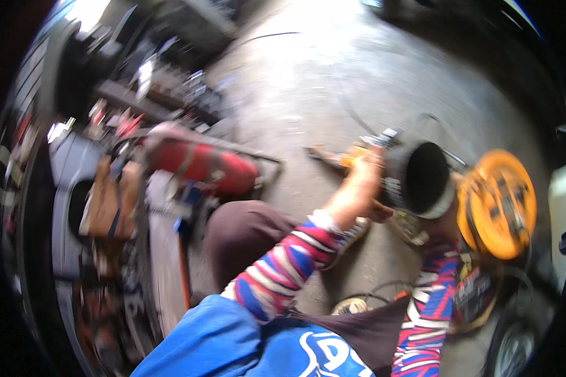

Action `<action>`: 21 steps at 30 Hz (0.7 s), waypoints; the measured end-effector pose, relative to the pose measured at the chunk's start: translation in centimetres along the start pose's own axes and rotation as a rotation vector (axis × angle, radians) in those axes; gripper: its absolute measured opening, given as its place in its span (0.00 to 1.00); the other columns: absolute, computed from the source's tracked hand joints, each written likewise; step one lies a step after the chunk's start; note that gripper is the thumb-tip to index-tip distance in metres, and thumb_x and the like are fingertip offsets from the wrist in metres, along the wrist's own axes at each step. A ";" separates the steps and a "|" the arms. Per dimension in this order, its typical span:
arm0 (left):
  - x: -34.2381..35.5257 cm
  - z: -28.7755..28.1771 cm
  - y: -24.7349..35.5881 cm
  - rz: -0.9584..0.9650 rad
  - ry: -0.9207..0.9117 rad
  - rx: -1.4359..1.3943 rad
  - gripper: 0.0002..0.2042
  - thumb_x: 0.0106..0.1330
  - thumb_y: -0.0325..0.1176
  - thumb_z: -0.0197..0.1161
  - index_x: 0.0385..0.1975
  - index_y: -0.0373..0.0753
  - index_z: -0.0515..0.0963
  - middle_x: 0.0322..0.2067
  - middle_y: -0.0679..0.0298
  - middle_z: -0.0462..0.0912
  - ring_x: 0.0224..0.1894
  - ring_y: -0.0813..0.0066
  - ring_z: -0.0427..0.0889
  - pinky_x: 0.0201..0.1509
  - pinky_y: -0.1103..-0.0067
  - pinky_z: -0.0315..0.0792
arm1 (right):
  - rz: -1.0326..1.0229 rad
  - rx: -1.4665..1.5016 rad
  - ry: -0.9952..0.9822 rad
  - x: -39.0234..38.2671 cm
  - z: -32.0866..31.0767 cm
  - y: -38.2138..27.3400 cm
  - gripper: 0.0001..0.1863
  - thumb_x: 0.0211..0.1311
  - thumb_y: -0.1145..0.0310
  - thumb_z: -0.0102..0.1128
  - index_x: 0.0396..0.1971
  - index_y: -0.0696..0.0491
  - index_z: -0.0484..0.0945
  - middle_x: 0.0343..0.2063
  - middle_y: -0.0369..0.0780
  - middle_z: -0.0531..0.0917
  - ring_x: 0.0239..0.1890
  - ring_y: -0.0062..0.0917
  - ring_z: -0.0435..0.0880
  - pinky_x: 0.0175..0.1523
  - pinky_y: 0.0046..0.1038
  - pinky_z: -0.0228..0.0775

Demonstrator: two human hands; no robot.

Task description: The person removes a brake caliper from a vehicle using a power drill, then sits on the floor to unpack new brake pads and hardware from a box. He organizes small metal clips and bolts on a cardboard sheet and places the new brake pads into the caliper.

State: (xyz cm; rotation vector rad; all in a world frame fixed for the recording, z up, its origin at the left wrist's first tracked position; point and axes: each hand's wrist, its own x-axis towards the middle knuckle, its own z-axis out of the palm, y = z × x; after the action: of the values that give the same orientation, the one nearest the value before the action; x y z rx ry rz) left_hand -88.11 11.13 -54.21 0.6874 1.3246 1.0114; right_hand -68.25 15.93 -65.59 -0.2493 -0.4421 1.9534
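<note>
A black, open-ended cylinder (pixel 396 166) with a pale rim is in front of me, its dark mouth facing right and toward me. My left hand (pixel 365 182) is closed on its left side, the thumb pointing down along the wall. Beside those fingers are a yellow piece (pixel 353 156) and a metal fitting (pixel 383 137), both blurred. My right hand (pixel 444 223) is at the lower right rim, in shade; its fingers are hidden. A round orange-yellow reel (pixel 497 204) is just right of that hand.
A red tank (pixel 201 164) lies to the left, near shelves crowded with tools and parts. A cardboard piece (pixel 110 201) and an orange rod (pixel 183 267) are closer in. Cables curl over the concrete floor (pixel 314 75). A wheel (pixel 516 345) is at lower right.
</note>
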 end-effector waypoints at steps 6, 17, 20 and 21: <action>-6.0 -5.4 1.1 0.726 0.201 0.850 0.39 0.75 0.49 0.55 0.75 0.25 0.51 0.71 0.33 0.58 0.76 0.37 0.57 0.80 0.57 0.51 | 0.251 0.139 -0.411 4.9 3.3 8.4 0.34 0.81 0.50 0.44 0.78 0.51 0.55 0.75 0.44 0.63 0.76 0.34 0.63 0.80 0.43 0.51; -14.9 -11.9 6.2 0.995 0.205 0.836 0.55 0.30 0.49 0.83 0.65 0.35 0.66 0.55 0.51 0.76 0.60 0.46 0.75 0.65 0.56 0.65 | 0.542 -0.111 -0.215 3.2 15.6 10.4 0.30 0.79 0.46 0.48 0.66 0.53 0.71 0.62 0.44 0.78 0.64 0.34 0.77 0.74 0.40 0.63; -17.3 -15.3 6.2 0.976 0.490 0.738 0.54 0.33 0.49 0.85 0.65 0.34 0.66 0.55 0.48 0.76 0.60 0.46 0.75 0.65 0.59 0.67 | 0.438 -0.319 -0.006 4.1 14.9 9.5 0.27 0.78 0.52 0.55 0.67 0.53 0.71 0.62 0.40 0.81 0.60 0.31 0.81 0.68 0.40 0.68; -18.5 -17.3 6.3 1.169 0.705 0.767 0.55 0.33 0.50 0.86 0.65 0.33 0.66 0.56 0.47 0.76 0.60 0.45 0.75 0.66 0.59 0.68 | 0.386 -0.558 -0.016 4.2 14.7 9.5 0.23 0.76 0.52 0.57 0.60 0.51 0.73 0.52 0.37 0.81 0.50 0.26 0.82 0.56 0.33 0.73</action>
State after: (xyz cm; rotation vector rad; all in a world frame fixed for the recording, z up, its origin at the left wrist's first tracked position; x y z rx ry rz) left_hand -105.39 -5.01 -43.07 1.9516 1.9858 1.7681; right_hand -83.31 13.48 -56.04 -0.7179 -1.0089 2.1675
